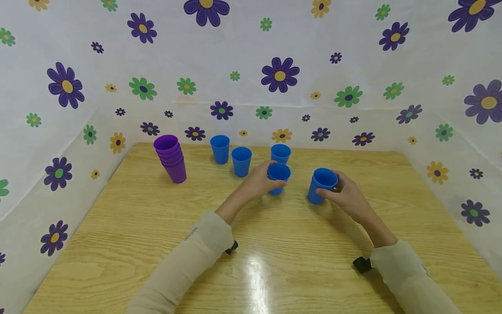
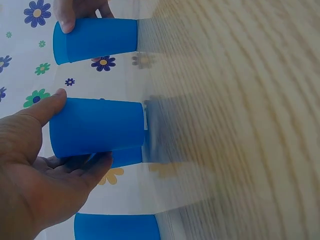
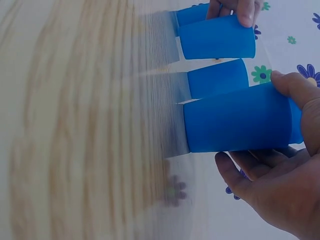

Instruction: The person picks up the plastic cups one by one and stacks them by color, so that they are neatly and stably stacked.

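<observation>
My left hand (image 1: 259,179) grips a single upright blue cup (image 1: 276,185) near its rim, thumb on the near side. My right hand (image 1: 350,199) holds a pair of nested blue cups (image 1: 315,193); the inner one's rim (image 3: 296,120) shows just above the outer one. In the left wrist view, the left-hand cup (image 2: 97,127) lies between thumb and fingers. Right behind it stands another blue cup (image 1: 280,151), partly hidden. Two more blue cups, one nearer (image 1: 241,162) and one farther back (image 1: 220,150), stand to the left of my left hand.
A leaning-looking stack of several purple cups (image 1: 178,172) stands at the table's back left. The wooden table (image 1: 196,279) meets a white flower-patterned cloth (image 1: 251,48) at its back and sides.
</observation>
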{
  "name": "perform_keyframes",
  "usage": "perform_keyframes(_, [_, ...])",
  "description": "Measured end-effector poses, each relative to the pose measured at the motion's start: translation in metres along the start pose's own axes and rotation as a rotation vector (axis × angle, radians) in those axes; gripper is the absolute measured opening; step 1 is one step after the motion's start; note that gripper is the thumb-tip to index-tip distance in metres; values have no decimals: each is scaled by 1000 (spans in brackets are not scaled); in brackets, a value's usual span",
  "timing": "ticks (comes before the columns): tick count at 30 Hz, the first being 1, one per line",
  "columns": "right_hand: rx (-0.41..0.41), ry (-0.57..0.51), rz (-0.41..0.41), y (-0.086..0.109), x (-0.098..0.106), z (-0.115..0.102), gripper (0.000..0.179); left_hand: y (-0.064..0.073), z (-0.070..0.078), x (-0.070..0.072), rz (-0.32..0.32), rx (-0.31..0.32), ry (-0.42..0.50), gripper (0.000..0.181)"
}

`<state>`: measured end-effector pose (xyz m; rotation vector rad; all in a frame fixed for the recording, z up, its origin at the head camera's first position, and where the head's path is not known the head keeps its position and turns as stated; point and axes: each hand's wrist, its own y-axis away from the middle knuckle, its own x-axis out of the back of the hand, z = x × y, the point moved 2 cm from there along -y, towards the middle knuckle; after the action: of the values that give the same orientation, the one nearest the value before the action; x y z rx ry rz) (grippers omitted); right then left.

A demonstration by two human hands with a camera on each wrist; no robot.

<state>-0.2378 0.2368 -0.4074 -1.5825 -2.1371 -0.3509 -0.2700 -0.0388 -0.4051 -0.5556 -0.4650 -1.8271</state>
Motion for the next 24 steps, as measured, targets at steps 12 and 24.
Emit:
perform_keyframes(12, [-5, -48, 8, 0, -1, 3, 69, 10, 0, 13, 24, -17, 39, 82])
perform_keyframes(24, [15, -55, 5, -2, 0, 7, 66, 19, 5, 25, 50, -47, 32, 79])
